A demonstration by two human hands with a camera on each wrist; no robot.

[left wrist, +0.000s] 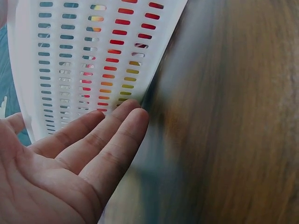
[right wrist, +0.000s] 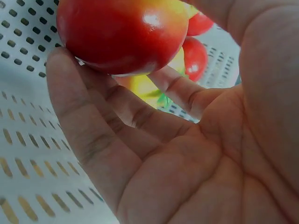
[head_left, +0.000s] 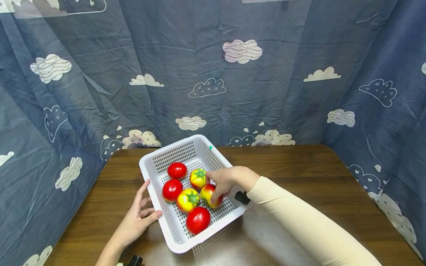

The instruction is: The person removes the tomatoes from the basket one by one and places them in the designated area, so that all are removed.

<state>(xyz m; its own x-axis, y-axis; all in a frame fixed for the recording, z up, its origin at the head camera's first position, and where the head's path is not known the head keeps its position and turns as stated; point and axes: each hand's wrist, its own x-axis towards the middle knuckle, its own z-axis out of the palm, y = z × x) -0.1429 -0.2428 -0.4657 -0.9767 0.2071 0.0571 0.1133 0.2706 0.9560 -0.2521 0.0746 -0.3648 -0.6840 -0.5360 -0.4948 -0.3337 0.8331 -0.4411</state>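
A white perforated plastic basket (head_left: 181,248) stands on the table, several shiny tomatoes inside it. From the right, my right hand (head_left: 227,181) reaches in and grips a red-and-yellow tomato (head_left: 207,193), thumb on the near side and fingers on the far side. Its fingers curl against the tomato's red skin (right wrist: 117,35) in the right wrist view. Close by lie a yellow tomato with a green star-shaped top (head_left: 188,200) and a red tomato (head_left: 198,220). My left hand (head_left: 134,218) touches the basket's left side, with extended fingers along the slotted outer wall (left wrist: 77,60).
Two more red tomatoes (head_left: 177,170) lie along the basket's left side, and another yellow-topped tomato (head_left: 197,181) sits near its middle. Brown wooden table (head_left: 283,162) surrounds the basket. A dark blue cloud-patterned curtain (head_left: 206,33) hangs behind and at both sides.
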